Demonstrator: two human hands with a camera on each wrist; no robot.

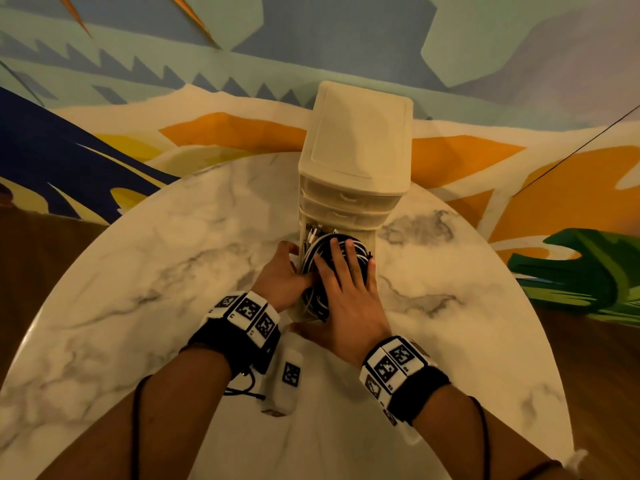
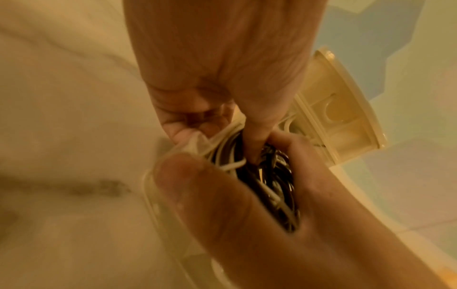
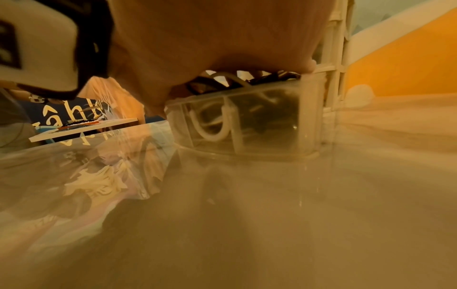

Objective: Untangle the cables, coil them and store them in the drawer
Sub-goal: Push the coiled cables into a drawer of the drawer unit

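Note:
A cream drawer unit [image 1: 356,140] stands at the far side of a round marble table [image 1: 138,289]. Its bottom drawer [image 1: 297,309] is pulled out toward me and holds coiled black and white cables [image 1: 317,258]. My right hand [image 1: 346,268] lies flat on the coils with straight fingers and presses them down. My left hand [image 1: 280,271] grips the drawer's left wall. In the left wrist view its thumb [image 2: 257,133] digs into the cables [image 2: 272,176], with the fingers outside the wall [image 2: 150,187]. The right wrist view shows a white cable loop [image 3: 212,135] through the clear drawer front [image 3: 272,121].
The two upper drawers [image 1: 349,197] are pushed in. A white block with a marker tag [image 1: 284,382] sits by my left wrist. A painted wall rises right behind the unit. The table edge curves round on the left and right.

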